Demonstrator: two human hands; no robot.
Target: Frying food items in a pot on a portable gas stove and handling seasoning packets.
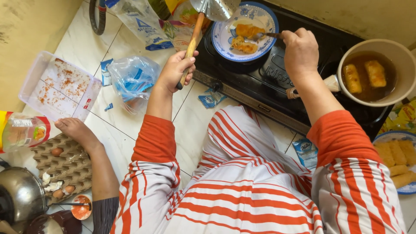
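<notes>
A: left hand?
B: grip clenched round the wooden handle of a skimmer ladle. perforated metal bowl is up at the top edge, over the rim of the blue-patterned plate. held tilted, bowl clear of the food, looks parked rather than scooping

A: right hand?
B: fingers closed on a thin dark-handled utensil, tip lying on the fried rolls in that plate. can't tell if fork or spoon, the end is hidden against the food

A: where's the plate sitting?
B: on the left burner of the black gas stove, which stands on the tiled floor, no worktop. probably there so the rolls stay near the pan

A: pan?
B: cream-coloured frying pan on the right burner, two rolls in dark oil, handle pointing back toward the right wrist. neither hand touches it

A: anything else close?
B: second plate of uncooked breaded rolls on the floor at right, next to the pan. at left an egg carton, a clear plastic tray with crumbs, a crumpled blue plastic bag

A: the limb on the carton?
B: a bare foot resting on its edge, separate from the two hands
</notes>
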